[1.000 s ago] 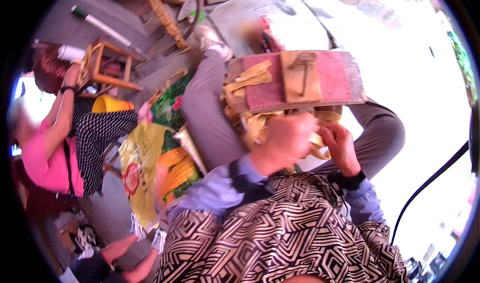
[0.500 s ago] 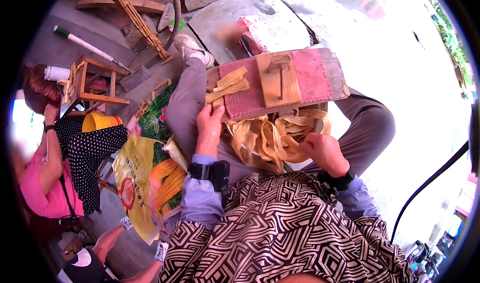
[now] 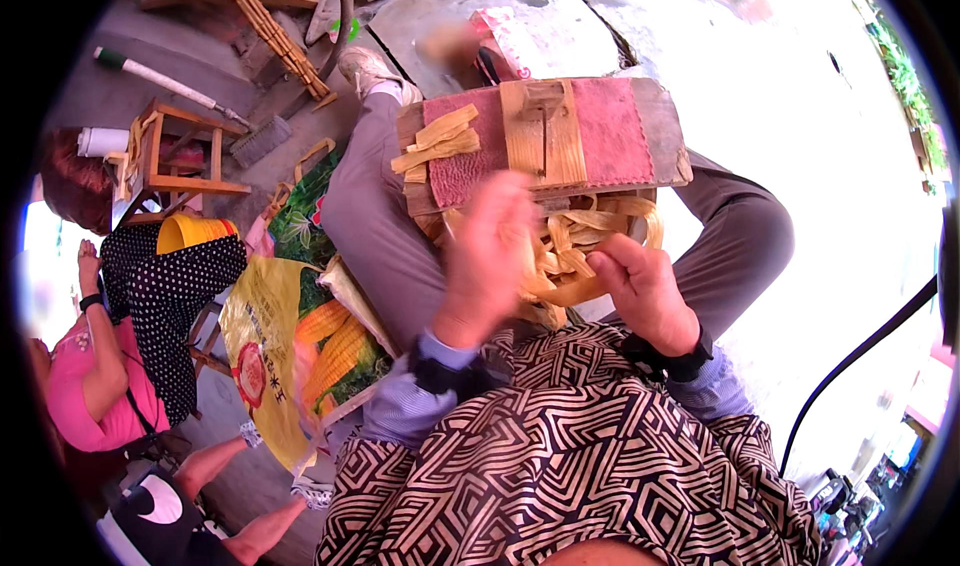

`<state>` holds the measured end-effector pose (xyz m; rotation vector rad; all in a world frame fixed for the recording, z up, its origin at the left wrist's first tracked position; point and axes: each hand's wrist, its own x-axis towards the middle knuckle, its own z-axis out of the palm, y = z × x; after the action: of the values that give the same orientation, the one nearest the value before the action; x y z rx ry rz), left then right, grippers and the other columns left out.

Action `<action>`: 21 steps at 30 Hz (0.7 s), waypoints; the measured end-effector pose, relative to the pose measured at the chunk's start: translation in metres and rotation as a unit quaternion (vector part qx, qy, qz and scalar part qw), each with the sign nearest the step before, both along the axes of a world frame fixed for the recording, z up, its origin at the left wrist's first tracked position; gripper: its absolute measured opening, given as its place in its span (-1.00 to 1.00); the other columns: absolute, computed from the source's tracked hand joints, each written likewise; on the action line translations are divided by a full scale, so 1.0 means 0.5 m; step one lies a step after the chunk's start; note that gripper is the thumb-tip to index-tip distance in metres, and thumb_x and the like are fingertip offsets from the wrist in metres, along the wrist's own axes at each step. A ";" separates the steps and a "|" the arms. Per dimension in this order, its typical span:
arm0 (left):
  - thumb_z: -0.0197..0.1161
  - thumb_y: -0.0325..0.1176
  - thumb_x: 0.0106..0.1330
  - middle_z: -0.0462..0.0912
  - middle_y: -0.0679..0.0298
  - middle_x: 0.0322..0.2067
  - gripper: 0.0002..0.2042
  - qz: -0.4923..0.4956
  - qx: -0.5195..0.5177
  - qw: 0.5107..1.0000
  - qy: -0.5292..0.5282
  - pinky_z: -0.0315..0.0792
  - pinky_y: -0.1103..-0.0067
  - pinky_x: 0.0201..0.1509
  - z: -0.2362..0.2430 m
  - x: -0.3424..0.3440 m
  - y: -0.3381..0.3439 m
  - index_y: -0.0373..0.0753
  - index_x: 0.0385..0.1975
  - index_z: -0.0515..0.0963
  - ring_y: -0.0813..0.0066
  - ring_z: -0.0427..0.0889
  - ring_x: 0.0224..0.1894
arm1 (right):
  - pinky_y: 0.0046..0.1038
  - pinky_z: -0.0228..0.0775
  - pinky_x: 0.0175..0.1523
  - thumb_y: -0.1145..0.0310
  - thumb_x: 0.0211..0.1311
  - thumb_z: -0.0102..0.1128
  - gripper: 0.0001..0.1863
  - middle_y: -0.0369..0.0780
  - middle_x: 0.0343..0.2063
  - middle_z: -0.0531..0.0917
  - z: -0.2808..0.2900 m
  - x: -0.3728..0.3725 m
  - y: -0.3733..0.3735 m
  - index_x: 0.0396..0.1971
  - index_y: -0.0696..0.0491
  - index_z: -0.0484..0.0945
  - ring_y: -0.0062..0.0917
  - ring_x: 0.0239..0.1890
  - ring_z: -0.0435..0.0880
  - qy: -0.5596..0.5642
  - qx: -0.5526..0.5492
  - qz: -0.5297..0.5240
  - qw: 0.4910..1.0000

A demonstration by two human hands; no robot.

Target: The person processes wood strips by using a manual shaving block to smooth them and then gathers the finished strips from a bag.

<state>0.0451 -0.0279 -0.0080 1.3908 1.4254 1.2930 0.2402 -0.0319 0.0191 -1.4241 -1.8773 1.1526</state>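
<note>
Across my knees lies a thick wooden board (image 3: 662, 131) with a pink-red cloth pad (image 3: 615, 131) on it. A wooden block (image 3: 523, 131) with a dark slot and a small upright piece sits on the pad. Short tan strips (image 3: 440, 146) lie on the pad's left side. Below the board, a heap of long, flat, yellowish strips (image 3: 575, 241) rests in my lap. My right hand (image 3: 648, 291) is closed, thumb against fingers, on one flat strip (image 3: 572, 291). My left hand (image 3: 488, 256) is over the heap's left part, its fingers smeared by motion.
A person (image 3: 95, 366) in pink sits at the left near a wooden stool (image 3: 185, 181). A yellow bag (image 3: 265, 336) lies by my left leg. Farther off are a brush (image 3: 262, 144) and a bundle of canes (image 3: 265, 31). A black cable (image 3: 850, 371) curves at the right.
My left hand has left the board's near left edge and moved right, over the strips. My right hand stays near the heap's right side. The board appears slightly higher and farther left in view.
</note>
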 end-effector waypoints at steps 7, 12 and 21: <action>0.14 -0.32 0.38 0.60 0.28 -0.48 -0.74 -0.376 -0.167 0.911 0.013 0.46 0.57 -0.26 0.010 0.019 0.038 -0.43 -0.14 0.53 0.59 0.52 -0.40 | -0.44 0.35 -0.47 0.46 0.21 0.24 -0.85 -0.08 -0.68 0.53 -0.016 0.055 0.028 -0.52 0.18 0.56 -0.47 -0.62 0.53 -0.094 -0.044 0.240 0.965; 0.06 -0.33 0.45 0.60 0.40 -0.38 -0.78 -0.238 -0.203 0.909 -0.276 0.38 0.72 -0.33 0.019 0.075 0.025 -0.33 -0.21 0.60 0.75 0.48 -0.38 | -0.72 0.17 -0.51 0.28 0.28 0.30 -0.78 -0.44 -0.57 0.52 0.066 0.008 0.016 -0.27 0.14 0.69 -0.83 -0.57 0.36 0.320 -0.267 0.036 0.908; 0.03 -0.46 0.41 0.44 0.48 -0.39 -0.64 -0.240 -0.273 0.839 -0.404 0.27 0.77 -0.32 -0.022 0.102 -0.009 -0.28 0.20 0.39 0.76 0.35 -0.41 | -0.49 0.49 -0.42 0.32 0.26 0.25 -0.65 -0.15 -0.59 0.67 -0.002 -0.007 0.079 0.06 -0.01 0.58 -0.49 -0.52 0.73 -0.035 0.063 -0.108 0.992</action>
<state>0.0962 -0.0323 -0.0192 0.6058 0.6908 0.8581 0.2368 0.0078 0.0180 -1.5697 -1.7581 0.8764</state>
